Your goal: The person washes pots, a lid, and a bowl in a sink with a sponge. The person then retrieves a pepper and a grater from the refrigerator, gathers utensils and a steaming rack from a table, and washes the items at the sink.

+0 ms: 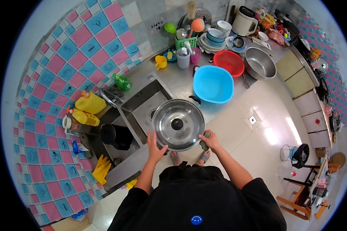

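A steel pot with a glass lid and black knob stands on the sink's front edge and counter, partly over the right basin. One black side handle shows at its far side. My left hand is at the pot's near left rim, fingers stretched out and apart, thumb close to the rim; whether it touches is unclear. At the near right rim, my right hand has its fingers closed round a crumpled grey-green scrubbing pad, partly hidden by the fingers.
A blue basin, a red basin and a steel bowl stand on the counter to the right. A black container sits in the left sink bowl. Yellow bottles and a faucet line the wall.
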Available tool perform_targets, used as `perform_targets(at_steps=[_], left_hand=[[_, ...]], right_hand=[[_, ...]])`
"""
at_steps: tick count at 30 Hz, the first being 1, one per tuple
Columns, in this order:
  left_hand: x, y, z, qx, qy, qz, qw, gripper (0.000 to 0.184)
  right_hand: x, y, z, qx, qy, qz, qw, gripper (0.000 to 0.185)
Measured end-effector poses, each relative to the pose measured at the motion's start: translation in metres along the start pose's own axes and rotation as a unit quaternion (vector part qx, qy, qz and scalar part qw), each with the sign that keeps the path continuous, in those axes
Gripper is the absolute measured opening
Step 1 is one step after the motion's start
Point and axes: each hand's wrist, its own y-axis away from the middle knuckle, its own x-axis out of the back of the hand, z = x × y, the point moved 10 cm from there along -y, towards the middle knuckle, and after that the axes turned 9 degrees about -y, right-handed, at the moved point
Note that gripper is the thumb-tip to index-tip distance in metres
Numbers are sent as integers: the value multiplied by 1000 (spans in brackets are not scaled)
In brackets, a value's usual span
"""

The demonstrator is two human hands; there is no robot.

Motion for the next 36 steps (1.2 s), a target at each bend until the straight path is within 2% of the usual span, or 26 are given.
perform_targets(at_steps=[2,3,4,5,8,12,15,17,21,25,29,32,36], left_hand=[[-3,2,-39,88,20,45,995,79],[-19,2,-53,148,160,-29,976,74],[-38,4,-60,203,296,-102,928,68],[-56,8,-60,252,422,-175,853,62],[-68,7,-57,262,496,-238,793,34],[-50,-18,-61,251,484,-244,802,24],[-23,-42,-53,230,448,-270,821,24],[1,-61,-41,215,430,-267,835,25],[54,-101,20,151,376,-273,872,26],[65,-129,97,118,366,-273,882,29],[22,-140,187,89,338,-276,895,32],[-29,-146,267,72,340,-288,892,34],[-111,-151,383,55,360,-335,869,40]], right_hand=[[-4,-1,1,-6,-4,-1,1000,48],[-6,-1,0,-8,-6,-1,1000,49],[-7,-1,-3,0,-1,0,1000,47],[-7,-1,-5,8,4,2,1000,45],[-9,1,-11,2,-29,-21,999,38],[-25,9,-28,-42,-125,-61,989,31],[-34,26,-50,-64,-173,-53,981,29],[-34,37,-71,-35,-167,-35,985,27],[-25,58,-108,8,-219,-30,975,26],[22,65,-146,76,-256,-16,964,26],[116,61,-156,62,-319,-6,946,26],[209,54,-154,107,-337,32,935,24],[347,65,-148,131,-329,129,926,22]])
